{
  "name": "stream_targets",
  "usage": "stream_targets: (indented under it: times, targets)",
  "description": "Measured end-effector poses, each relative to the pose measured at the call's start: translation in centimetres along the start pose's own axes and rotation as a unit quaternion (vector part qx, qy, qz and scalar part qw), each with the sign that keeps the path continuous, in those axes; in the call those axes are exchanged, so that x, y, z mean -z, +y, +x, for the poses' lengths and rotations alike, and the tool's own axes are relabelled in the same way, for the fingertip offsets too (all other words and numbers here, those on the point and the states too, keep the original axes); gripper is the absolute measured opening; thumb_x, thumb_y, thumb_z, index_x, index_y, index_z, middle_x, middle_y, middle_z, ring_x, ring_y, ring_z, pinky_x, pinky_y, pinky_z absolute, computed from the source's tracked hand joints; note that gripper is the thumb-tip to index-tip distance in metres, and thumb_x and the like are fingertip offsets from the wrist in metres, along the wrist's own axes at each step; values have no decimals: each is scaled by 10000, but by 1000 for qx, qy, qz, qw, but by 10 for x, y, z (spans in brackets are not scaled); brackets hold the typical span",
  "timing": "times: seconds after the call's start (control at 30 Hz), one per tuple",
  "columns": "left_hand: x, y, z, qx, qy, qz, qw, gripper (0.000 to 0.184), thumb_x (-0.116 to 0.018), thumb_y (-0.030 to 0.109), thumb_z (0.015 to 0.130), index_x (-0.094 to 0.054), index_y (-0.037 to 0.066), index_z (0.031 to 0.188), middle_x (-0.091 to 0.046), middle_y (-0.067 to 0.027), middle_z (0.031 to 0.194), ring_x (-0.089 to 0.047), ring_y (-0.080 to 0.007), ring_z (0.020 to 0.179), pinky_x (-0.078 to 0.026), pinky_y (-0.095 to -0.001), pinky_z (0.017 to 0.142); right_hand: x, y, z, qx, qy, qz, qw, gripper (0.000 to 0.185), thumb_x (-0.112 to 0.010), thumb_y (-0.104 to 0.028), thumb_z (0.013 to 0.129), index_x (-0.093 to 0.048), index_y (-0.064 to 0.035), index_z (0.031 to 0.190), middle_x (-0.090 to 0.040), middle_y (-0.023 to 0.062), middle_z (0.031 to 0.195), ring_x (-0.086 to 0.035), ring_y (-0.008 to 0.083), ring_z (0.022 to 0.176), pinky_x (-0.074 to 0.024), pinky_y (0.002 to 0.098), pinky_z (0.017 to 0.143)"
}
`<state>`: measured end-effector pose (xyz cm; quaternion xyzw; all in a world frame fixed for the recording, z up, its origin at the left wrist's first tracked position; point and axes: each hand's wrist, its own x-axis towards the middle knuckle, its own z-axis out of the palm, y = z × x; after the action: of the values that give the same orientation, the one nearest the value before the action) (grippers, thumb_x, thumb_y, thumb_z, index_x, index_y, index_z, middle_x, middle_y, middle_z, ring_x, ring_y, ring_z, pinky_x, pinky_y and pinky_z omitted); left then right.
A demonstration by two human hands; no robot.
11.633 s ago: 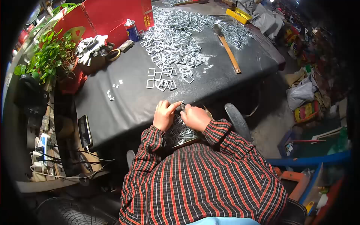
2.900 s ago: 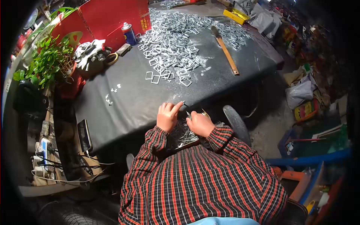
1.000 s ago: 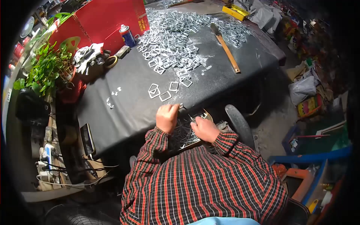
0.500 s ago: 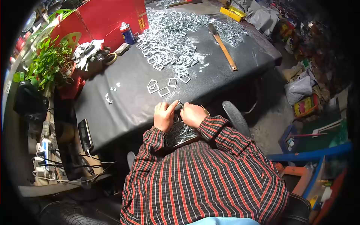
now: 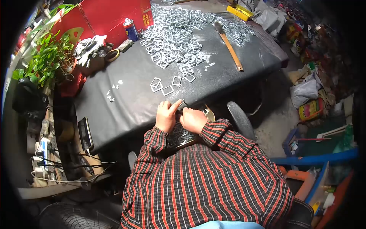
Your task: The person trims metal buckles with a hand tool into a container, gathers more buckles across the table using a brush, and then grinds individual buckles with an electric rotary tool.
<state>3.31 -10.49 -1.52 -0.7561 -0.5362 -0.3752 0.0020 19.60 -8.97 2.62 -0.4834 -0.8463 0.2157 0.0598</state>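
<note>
My left hand (image 5: 166, 116) and my right hand (image 5: 193, 120) meet at the near edge of the black-covered table. Both are closed, thumbs and forefingers together around a small dark metallic piece (image 5: 183, 105); fingers cover most of it, so its kind is unclear. Below them, at my lap, a tray holds several loose grey metal pieces (image 5: 182, 137), partly hidden by my wrists. Just beyond my hands lie a few flat rectangular metal rings (image 5: 167, 90). Farther back is a large heap of similar metal rings (image 5: 175, 32).
A wooden-handled brush (image 5: 230, 49) lies right of the heap. A spray can (image 5: 130, 29), tape roll (image 5: 112, 55) and potted plant (image 5: 49, 53) stand at left, before a red box (image 5: 106, 19). A phone (image 5: 85, 133) rests by the table's left edge; a chair armrest (image 5: 241, 120) is at right.
My right hand has shifted slightly left and down, closer to the left one. A shiny metallic edge now shows beyond my right hand. The view has tilted a little.
</note>
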Motion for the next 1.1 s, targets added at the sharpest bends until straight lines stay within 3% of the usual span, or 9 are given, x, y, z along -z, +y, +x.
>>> stream_targets:
  times: [0.2, 0.33, 0.47, 0.6, 0.7, 0.83, 1.1]
  targets:
    - [0, 2, 3, -15, 22, -12, 1000, 448, -623, 12, 759, -662, 133, 1188, -569, -79, 879, -555, -289, 850, -457, -411, 747, 0, 22, 4, -58, 10, 42, 997, 360, -525, -292, 934, -599, 55, 867, -671, 282, 814, -678, 431, 777, -537, 526, 697]
    - [14, -7, 17, 16, -20, -112, 993, 383, -620, 21, 776, -674, 105, 1145, -605, -86, 896, -578, -299, 876, -466, -424, 764, 7, 36, -19, -73, 30, 46, 996, 364, -541, -282, 934, -581, 66, 833, -644, 293, 761, -650, 460, 745, -518, 529, 692]
    - [24, -30, 53, -28, 54, 32, 998, 352, -635, 16, 771, -673, 85, 1114, -644, -110, 900, -602, -311, 878, -501, -406, 791, 1, 45, -30, -48, 57, 45, 996, 364, -539, -284, 937, -579, 66, 847, -643, 294, 756, -648, 461, 748, -514, 536, 696]
    - [5, -58, 58, -74, -42, 121, 989, 320, -608, 33, 793, -674, 91, 1100, -628, -94, 848, -618, -287, 893, -509, -404, 765, 5, 42, -32, -45, 65, 44, 996, 361, -547, -292, 930, -581, 56, 842, -661, 264, 728, -676, 418, 723, -539, 510, 681]
    - [6, -31, 47, 7, -13, 40, 999, 310, -610, 0, 804, -670, 85, 1096, -653, -98, 859, -628, -299, 882, -515, -377, 782, 2, 45, -29, -32, 78, 32, 996, 362, -546, -291, 931, -581, 59, 840, -660, 264, 726, -676, 421, 723, -541, 508, 678]
    - [-11, 6, 20, -30, 18, -10, 999, 335, -618, -3, 802, -668, 96, 1119, -642, -90, 875, -615, -291, 879, -506, -384, 777, -2, 39, -30, -25, 62, 30, 997, 361, -539, -286, 930, -581, 62, 841, -660, 266, 727, -676, 424, 724, -542, 509, 682]
    - [-8, 4, 14, -33, -2, -18, 999, 375, -650, 12, 788, -670, 127, 1145, -597, -79, 885, -570, -292, 864, -485, -394, 777, 5, 29, 2, -27, 43, 11, 999, 361, -522, -280, 934, -587, 67, 857, -667, 273, 771, -681, 425, 762, -544, 517, 708]
